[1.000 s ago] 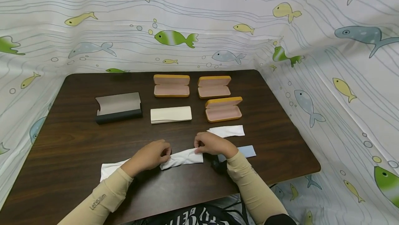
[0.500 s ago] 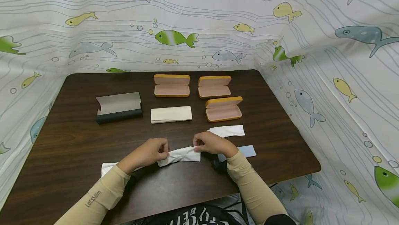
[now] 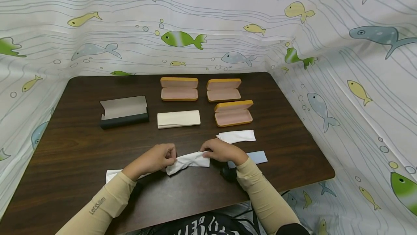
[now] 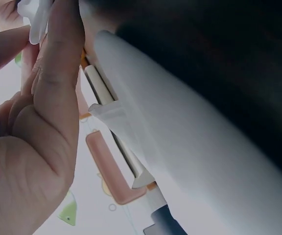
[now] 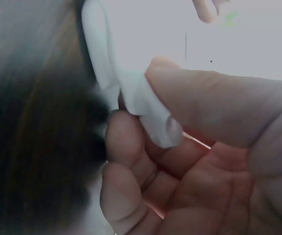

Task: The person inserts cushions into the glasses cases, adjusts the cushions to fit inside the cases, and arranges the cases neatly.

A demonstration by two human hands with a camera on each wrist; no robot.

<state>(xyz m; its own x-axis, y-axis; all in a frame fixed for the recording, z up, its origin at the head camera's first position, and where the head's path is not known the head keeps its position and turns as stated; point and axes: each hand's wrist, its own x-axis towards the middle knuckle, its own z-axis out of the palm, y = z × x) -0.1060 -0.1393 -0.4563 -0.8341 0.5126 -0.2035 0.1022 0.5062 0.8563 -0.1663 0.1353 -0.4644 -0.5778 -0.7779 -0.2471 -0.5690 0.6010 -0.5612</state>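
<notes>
Far left on the dark brown wooden bench: a black hinged spectacle case with a grey lining, lid open, well apart from the hands. Just right of it, a flat cream-coloured case, and behind that an orange hard case with a pink lining, open. Nearer the front edge, a white folded cloth partly under the left forearm.

Left grip at the front middle of the bench, fingers curled, pinching the left end of a white rolled cleaning cloth; same pinch plain in the left wrist view. Cloth stretched between both hands, close above the bench; touching or not, cannot tell. Right grip pinching the right end, thumb and fingers folded round the fabric.

Further right: two more orange cases, both open, a second white cloth just behind the right hand, a pale blue cloth beside the right wrist.

Bare wood between the hands and the row of cases; front edge close under the forearms; fish-printed curtain around the back and both sides.
</notes>
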